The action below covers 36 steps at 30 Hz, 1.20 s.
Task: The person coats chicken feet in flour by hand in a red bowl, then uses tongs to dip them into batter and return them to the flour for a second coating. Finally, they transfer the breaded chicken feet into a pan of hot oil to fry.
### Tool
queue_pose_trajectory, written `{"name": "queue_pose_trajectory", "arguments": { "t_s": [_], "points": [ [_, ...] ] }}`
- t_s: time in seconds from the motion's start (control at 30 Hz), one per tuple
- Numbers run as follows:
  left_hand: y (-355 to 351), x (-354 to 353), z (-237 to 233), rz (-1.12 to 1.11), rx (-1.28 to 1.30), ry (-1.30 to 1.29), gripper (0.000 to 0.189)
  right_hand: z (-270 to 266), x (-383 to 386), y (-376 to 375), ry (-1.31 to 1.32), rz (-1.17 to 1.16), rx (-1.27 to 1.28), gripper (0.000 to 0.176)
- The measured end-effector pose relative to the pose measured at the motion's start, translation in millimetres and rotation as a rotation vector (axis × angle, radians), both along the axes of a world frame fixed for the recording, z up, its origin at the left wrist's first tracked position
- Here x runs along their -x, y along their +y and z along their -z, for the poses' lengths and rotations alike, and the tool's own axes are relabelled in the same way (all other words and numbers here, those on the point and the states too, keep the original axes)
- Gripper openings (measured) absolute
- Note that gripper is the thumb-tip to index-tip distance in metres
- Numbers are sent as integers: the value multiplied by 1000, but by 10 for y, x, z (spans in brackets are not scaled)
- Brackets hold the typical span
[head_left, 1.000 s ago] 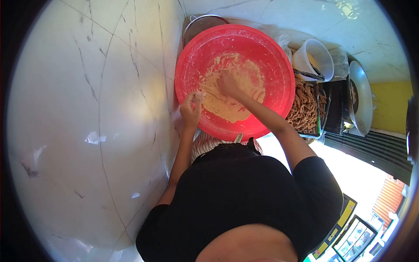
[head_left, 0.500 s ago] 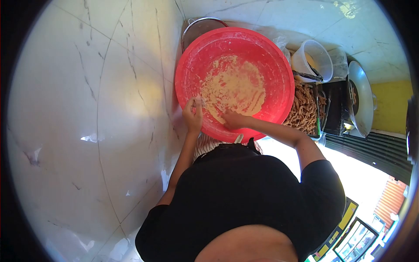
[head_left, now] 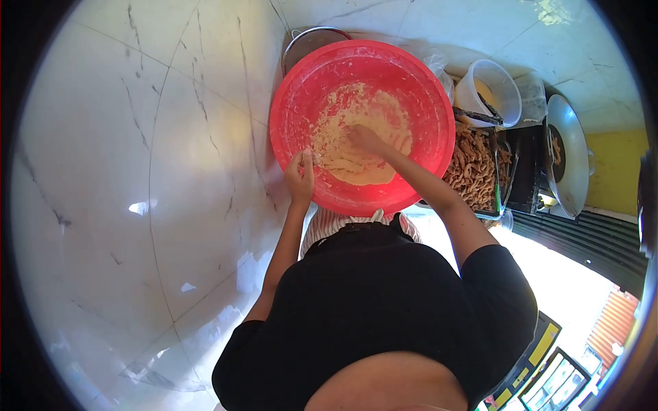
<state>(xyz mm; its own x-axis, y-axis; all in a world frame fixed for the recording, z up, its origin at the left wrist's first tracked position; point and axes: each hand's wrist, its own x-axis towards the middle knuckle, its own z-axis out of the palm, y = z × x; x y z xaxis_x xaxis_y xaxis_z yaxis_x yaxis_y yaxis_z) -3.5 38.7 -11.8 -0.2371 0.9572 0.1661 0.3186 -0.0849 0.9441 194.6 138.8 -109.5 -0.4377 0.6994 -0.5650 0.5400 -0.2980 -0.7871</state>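
A wide red plastic basin (head_left: 425, 82) holds a layer of pale yellow, floury crumbs (head_left: 373, 171), loose and lumpy in places. At the basin's lower left rim is my left hand (head_left: 299, 179), its thumb and fingers closed around the edge. My right hand (head_left: 367, 139) reaches into the middle of the basin, low in the crumbs. Its fingers point left and are partly hidden by the powder. Flour dust coats the basin's inner wall.
A tray of brown fried strips (head_left: 471, 168) stands right of the basin, with a clear plastic tub (head_left: 504, 82) above it and a large metal wok (head_left: 572, 151) farther right. A round metal-rimmed container (head_left: 301, 48) sits behind the basin. Marbled tile wall (head_left: 185, 171) closes the left side.
My right hand has moved from the near edge of the crumbs up to their middle, and the crumbs are reshaped. My left hand stays at the rim; the basin sits slightly higher in view.
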Motion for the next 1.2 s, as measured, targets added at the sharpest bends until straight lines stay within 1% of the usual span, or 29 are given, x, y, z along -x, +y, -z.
{"name": "queue_pose_trajectory", "arguments": {
  "t_s": [0.07,0.13,0.2,0.23,0.3,0.33,0.4,0.43,0.5,0.53,0.6,0.63,0.7,0.73,0.8,0.83,0.9,0.93,1.0,1.03,1.1,1.13,1.2],
  "points": [
    [-13,-2,-23,0,-7,29,32,-23,232,-166,-417,-49,-473,44],
    [-14,-17,-68,-20,30,37,33,338,316,-526,-577,-384,-721,57],
    [-9,-19,-76,-18,36,26,30,-174,354,-971,-555,-380,-558,61],
    [-16,-20,-83,-12,49,13,28,-200,373,-1023,-553,-387,-563,61],
    [-20,-34,-105,-28,50,-7,29,-241,411,-1046,-669,-438,-235,68],
    [-19,-46,-116,-33,54,-29,29,-269,388,-1004,-668,-443,-238,68],
    [-5,-60,-113,-44,49,-30,31,-347,295,-838,-451,-582,-109,59],
    [-2,-58,-103,-52,47,-29,32,-406,267,-747,-450,-588,-111,59],
    [10,-41,-51,-58,46,-15,32,-490,228,-523,-197,-422,169,47],
    [10,-39,-54,-53,45,-1,32,-415,208,-399,-196,-427,170,47],
    [-8,-55,-115,-50,46,-26,32,-213,193,-119,-50,-260,260,43],
    [-6,-60,-145,-44,47,-48,31,-146,210,17,-50,-264,258,43],
    [-11,-37,-107,-41,62,-40,30,-41,267,232,77,-58,132,42],
    [-12,-26,-81,-32,78,-34,30,-30,300,314,79,-61,132,42],
    [-12,-26,-48,-42,55,-14,30,-40,384,409,-293,-35,-659,39],
    [-1,-28,-33,-50,32,1,30,-47,429,408,-293,-36,-659,39],
    [0,-26,-26,-48,38,-10,30,-71,519,337,-194,-16,-857,37],
    [-11,-30,-38,-43,48,-22,30,-8,546,245,-195,-16,-854,37],
    [-14,-44,-46,-47,54,-18,30,86,570,36,-306,-229,-926,41],
    [-11,-40,-54,-52,59,-10,30,104,552,-6,-306,-229,-926,41],
    [-6,18,39,-41,53,33,29,138,477,-105,-197,-544,-647,48],
    [-4,25,47,-30,47,72,29,186,429,-231,-199,-545,-645,48],
    [-9,8,-5,-24,63,48,29,266,315,-575,-254,-627,-732,54]
  ]
}}
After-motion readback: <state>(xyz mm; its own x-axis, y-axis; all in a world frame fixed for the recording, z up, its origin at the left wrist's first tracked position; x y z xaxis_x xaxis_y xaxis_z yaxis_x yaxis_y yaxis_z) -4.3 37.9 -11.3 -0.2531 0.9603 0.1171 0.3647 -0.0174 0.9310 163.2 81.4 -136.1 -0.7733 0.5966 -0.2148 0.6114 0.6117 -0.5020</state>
